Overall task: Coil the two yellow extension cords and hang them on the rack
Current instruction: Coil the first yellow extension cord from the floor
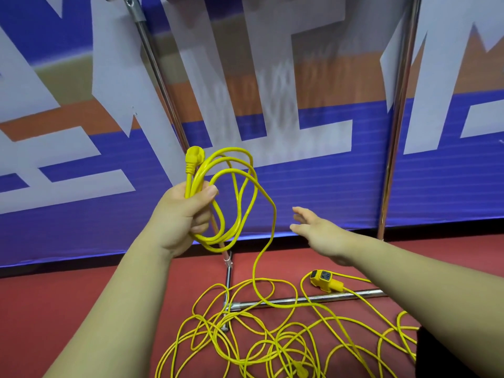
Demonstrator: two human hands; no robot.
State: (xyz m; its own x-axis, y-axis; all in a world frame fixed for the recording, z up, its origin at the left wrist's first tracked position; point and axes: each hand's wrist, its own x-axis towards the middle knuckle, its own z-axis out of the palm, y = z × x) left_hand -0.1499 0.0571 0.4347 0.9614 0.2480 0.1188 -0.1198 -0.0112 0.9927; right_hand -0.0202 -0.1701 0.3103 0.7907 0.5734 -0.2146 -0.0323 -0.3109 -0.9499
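Observation:
My left hand [188,214] grips a few coiled loops of a yellow extension cord [234,197], its yellow plug [193,159] sticking up above my fist. From the coil the cord runs down to a loose tangle of yellow cord [259,334] on the red floor. My right hand [316,230] reaches forward with straight fingers, empty, just right of the hanging strand. A yellow socket block [326,280] lies on the floor beneath my right forearm. The metal rack's two uprights [161,77] rise in front of me, and its base bars [308,299] lie under the tangle.
A blue, white and orange banner [313,170] stands right behind the rack. The rack's right upright [395,132] is close to my right hand. Red floor [54,301] spreads to the left. A second yellow plug [301,371] lies in the tangle at the bottom.

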